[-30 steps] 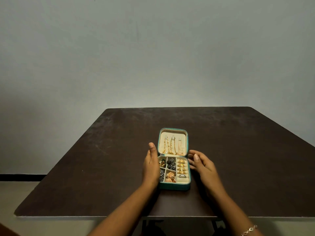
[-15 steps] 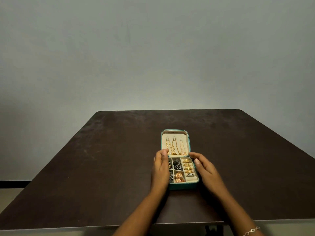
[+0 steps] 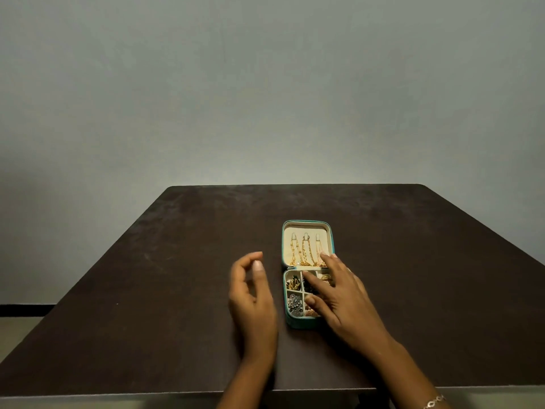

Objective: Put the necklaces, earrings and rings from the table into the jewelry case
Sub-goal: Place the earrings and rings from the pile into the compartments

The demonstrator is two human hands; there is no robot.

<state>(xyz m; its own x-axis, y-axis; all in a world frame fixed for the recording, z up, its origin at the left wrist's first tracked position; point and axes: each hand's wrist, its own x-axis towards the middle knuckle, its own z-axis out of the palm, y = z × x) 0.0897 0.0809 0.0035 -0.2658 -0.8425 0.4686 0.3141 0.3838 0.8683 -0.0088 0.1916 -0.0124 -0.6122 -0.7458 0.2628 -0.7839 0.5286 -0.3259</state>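
- Behind your table runs a plain grey-green wall [image 3: 265, 84], with a dark skirting strip [image 3: 26, 309] low at the far left edge.
- Your table [image 3: 147, 290] is dark brown with a scuffed top, and its near edge cuts across the bottom of the view.
- Your left hand [image 3: 253, 296] hovers over the tabletop just left of the case and apart from it. Its fingers are loosely curled, thumb toward fingertips, and it holds nothing.
- Your jewelry case [image 3: 300, 323] is teal and sits a little right of centre on the table. It is open, with its lid [image 3: 305, 230] laid back away from you.
- Three gold necklaces [image 3: 305, 252] hang side by side from the hooks on the lid's cream lining.
- Dark and silver earrings [image 3: 294, 305] fill the left compartments of the divided base.
- Your right hand [image 3: 345, 302] lies across the right half of the base with its fingers spread and fairly straight, gripping nothing.
- Its longest fingertips reach the lid's lower right corner, by the necklace ends. You cannot tell whether they touch the chains.
- A gold piece [image 3: 326, 278] shows between your fingers in the right column. The rest of that column is hidden under your palm.
- A thin chain bracelet [image 3: 433, 402] circles your right wrist at the bottom edge.
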